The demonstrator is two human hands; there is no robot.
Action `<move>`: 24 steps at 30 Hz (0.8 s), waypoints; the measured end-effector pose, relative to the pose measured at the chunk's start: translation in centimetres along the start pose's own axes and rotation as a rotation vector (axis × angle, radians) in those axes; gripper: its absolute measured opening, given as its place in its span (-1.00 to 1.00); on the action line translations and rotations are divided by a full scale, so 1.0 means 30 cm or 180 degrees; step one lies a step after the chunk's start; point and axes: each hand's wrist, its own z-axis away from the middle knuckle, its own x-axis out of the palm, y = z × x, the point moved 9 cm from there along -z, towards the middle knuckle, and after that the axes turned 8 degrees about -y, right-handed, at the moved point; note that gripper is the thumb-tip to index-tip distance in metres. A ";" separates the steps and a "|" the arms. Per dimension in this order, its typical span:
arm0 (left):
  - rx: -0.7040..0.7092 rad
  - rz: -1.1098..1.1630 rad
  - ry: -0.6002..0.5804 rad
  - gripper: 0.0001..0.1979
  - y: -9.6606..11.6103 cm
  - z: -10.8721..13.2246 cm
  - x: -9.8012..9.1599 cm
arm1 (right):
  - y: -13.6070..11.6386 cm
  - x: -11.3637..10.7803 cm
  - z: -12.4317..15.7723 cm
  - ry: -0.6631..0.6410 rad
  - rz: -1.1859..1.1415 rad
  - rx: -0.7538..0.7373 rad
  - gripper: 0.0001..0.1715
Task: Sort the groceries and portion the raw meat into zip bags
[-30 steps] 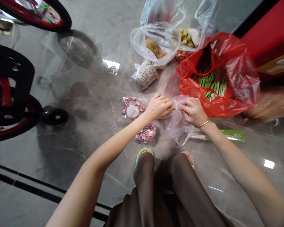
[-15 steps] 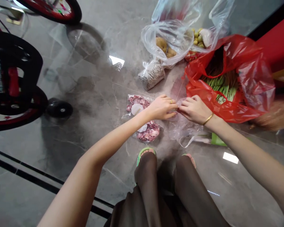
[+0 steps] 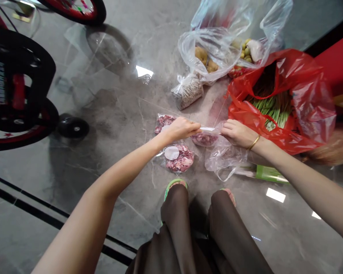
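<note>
My left hand (image 3: 183,128) and my right hand (image 3: 238,133) are both closed on the top edge of a clear plastic bag of meat (image 3: 204,139), one at each end. The bag's whitish edge is drawn out straight between them. Another bag of meat (image 3: 162,121) lies on the floor, partly hidden behind my left hand. Below that hand lies a further meat bag (image 3: 180,159) with a round white label. A crumpled clear plastic bag (image 3: 224,158) rests on the floor just under my right hand.
A red plastic bag (image 3: 305,87) of green vegetables stands to the right. Behind are clear bags holding potatoes (image 3: 201,55) and green fruit, plus a small knotted bag (image 3: 187,91). A green package (image 3: 270,174) lies right; a child's bicycle (image 3: 20,87) stands left.
My left hand has moved left, away from my right hand, and the bag's edge now stretches between them. More of the meat inside shows. The view has shifted slightly.
</note>
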 end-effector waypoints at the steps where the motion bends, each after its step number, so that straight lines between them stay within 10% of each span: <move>1: -0.0009 -0.0008 0.0009 -0.55 -0.009 0.005 0.004 | 0.003 -0.002 -0.002 0.0010 -0.0028 -0.0011 -0.62; 12: -0.0827 0.0677 0.0139 -0.31 -0.146 0.008 -0.015 | -0.013 -0.044 -0.001 0.0080 0.0138 0.0017 -0.57; 18: -0.2945 0.1360 0.0932 -0.45 -0.255 0.400 0.007 | -0.020 -0.111 -0.015 -0.0169 0.0270 0.0590 -0.74; 24: -0.4227 0.1255 -0.0182 -0.44 -0.203 0.698 0.285 | -0.035 -0.108 -0.172 -0.0721 0.0194 0.1391 -0.50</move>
